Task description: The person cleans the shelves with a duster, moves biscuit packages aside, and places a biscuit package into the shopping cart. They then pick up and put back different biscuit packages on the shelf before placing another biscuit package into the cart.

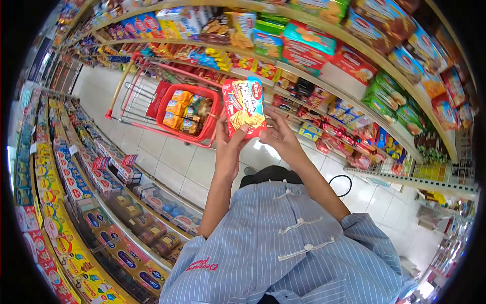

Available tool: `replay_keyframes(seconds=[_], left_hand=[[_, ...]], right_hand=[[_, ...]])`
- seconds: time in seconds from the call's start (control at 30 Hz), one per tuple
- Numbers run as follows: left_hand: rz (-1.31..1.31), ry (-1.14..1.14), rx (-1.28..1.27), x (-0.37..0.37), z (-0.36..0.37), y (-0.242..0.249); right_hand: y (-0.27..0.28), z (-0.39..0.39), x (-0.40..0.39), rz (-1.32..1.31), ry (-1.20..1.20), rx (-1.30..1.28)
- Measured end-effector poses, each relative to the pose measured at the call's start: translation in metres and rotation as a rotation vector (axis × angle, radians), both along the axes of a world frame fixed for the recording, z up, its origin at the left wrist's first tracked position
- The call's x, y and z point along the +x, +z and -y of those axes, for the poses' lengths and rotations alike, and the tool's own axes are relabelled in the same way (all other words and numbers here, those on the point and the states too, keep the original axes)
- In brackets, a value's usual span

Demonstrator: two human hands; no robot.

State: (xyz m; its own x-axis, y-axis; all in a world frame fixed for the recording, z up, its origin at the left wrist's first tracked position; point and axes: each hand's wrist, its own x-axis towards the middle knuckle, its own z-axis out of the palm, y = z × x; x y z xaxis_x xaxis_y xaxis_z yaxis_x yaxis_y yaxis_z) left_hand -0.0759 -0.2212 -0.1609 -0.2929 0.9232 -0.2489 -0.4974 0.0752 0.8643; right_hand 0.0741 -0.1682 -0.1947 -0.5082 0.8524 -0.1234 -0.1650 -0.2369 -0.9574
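In front of my chest I hold up a red and blue box of Roma Malkist crackers (245, 107), its printed front facing me. My left hand (229, 144) grips the lower left side, with the thumb across the front. On the lower right edge, my right hand (277, 133) has its fingers closed round the box. Just beyond my left hand is a red plastic basket (212, 133) with several orange and dark snack packs (176, 109) in it. The basket sits on a shopping cart (132, 121) with a red frame.
Shelves of biscuit packs (306, 48) curve along the far and right side. On the left, another shelf holds rows of boxes (71, 172) and yellow packs (53, 218). White floor tiles (174, 162) run between them. A thin black loop (340, 186) shows near the floor at right.
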Motion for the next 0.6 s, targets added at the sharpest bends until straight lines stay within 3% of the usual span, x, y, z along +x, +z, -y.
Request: replay_keyframes(seconds=[0.07,0.23,0.33,0.43,0.6], left_hand=[[-0.136,-0.025,0.081,0.029,-0.013,-0.009],[0.007,-0.215,0.126,0.131,-0.036,0.001],[-0.067,-0.366,0.176,0.179,-0.053,-0.007],[0.034,-0.275,0.351,0.229,-0.076,0.023],[-0.308,-0.434,0.542,0.293,-0.112,0.062]], right_hand=[[0.009,-0.004,0.032,-0.145,-0.012,-0.065],[0.029,-0.026,0.148,0.107,-0.207,0.301],[0.052,-0.034,0.226,0.011,-0.263,0.386],[0.070,-0.033,0.289,-0.035,-0.386,0.324],[0.099,-0.030,0.362,-0.131,-0.582,0.344]])
